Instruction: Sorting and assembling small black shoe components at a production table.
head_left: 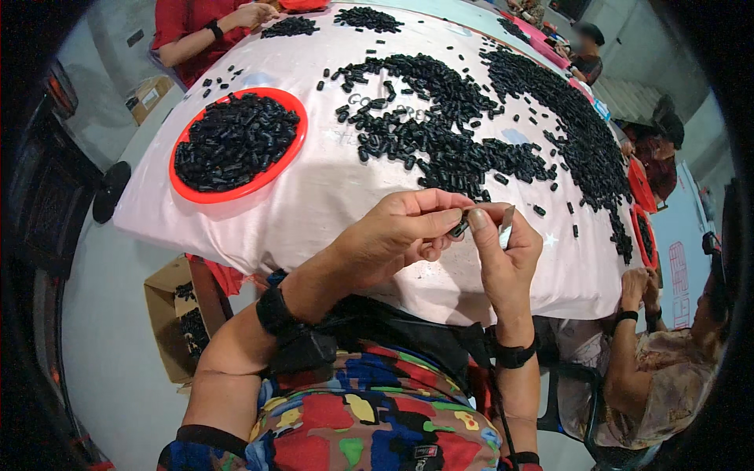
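Left hand pinches a little black piece above the table's near side — right hand grips a thin blade right beside it. Cardboard box down left has black bits inside; farther up, the round red tray is heaped with them.

Soft light is brightening the tabletop; faint shadows are crossing it; fisheye edges are curving into black.
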Demonstrator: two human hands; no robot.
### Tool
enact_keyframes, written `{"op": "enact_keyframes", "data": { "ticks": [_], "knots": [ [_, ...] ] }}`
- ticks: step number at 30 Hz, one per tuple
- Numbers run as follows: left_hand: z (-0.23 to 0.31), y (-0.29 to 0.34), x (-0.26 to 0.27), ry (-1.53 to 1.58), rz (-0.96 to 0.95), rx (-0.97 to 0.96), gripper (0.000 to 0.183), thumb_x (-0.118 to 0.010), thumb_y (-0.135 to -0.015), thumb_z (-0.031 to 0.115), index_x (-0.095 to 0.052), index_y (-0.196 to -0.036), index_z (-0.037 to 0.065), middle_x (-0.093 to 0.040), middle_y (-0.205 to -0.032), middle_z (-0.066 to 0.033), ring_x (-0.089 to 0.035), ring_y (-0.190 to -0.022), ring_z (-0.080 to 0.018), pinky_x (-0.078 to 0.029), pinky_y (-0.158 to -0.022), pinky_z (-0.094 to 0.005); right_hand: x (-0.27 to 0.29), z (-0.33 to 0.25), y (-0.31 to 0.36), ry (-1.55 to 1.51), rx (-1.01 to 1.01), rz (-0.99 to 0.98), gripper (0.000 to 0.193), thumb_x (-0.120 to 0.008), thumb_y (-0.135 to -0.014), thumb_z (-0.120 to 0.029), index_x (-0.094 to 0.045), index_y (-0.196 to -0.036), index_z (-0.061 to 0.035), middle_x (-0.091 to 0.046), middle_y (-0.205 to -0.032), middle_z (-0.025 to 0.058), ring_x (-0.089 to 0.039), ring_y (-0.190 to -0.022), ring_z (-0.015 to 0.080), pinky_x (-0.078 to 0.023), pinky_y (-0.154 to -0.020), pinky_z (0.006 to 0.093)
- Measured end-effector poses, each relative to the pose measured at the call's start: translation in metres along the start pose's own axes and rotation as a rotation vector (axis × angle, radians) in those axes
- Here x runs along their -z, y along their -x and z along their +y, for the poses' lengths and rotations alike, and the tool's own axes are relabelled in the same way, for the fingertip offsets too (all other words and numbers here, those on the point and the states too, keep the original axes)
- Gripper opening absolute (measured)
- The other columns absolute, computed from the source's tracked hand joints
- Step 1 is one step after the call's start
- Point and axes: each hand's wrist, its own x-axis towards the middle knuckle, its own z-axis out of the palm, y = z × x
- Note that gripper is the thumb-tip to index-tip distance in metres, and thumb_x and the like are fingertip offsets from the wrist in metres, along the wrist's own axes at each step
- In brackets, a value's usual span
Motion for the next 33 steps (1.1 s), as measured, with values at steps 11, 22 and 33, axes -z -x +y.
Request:
{"op": "enact_keyframes", "data": {
  "ticks": [11,22,33],
  "knots": [
    [0.090,0.024,0.091,-0.825,0.857,-0.652,0.023,-0.061,-0.085,0.016,-0.065,-0.102,0.001,-0.061,-0.077,0.0004,-0.052,-0.066,-0.0053,-0.043,-0.060,-0.0208,0.004,0.004,-0.002,0.051,-0.080,-0.024,0.017,-0.066,-0.086,-0.016,-0.063,-0.082,-0.0004,-0.054,-0.066,-0.0047,-0.044,-0.062,0.0034,-0.035,-0.056,0.0196],
    [0.103,0.040,0.123,-1.335,1.209,-0.673,0.033,-0.062,-0.079,0.020,-0.065,-0.105,0.001,-0.067,-0.088,-0.0144,-0.064,-0.083,-0.0249,-0.049,-0.078,-0.0340,0.005,0.015,-0.005,0.143,-0.134,-0.047,0.021,-0.065,-0.087,-0.022,-0.063,-0.088,-0.0009,-0.049,-0.062,-0.0052,-0.036,-0.056,0.0020,-0.027,-0.048,0.0205],
    [-0.004,-0.073,0.066,-1.634,0.249,-0.547,0.020,-0.064,-0.077,0.010,-0.063,-0.096,0.002,-0.059,-0.088,-0.0153,-0.059,-0.086,-0.0304,-0.047,-0.079,-0.0392,0.017,0.016,-0.011,0.206,-0.228,0.031,0.024,-0.062,-0.089,-0.025,-0.063,-0.093,-0.0019,-0.048,-0.058,-0.0058,-0.033,-0.049,0.0012,-0.023,-0.043,0.0206]
  ]
}}
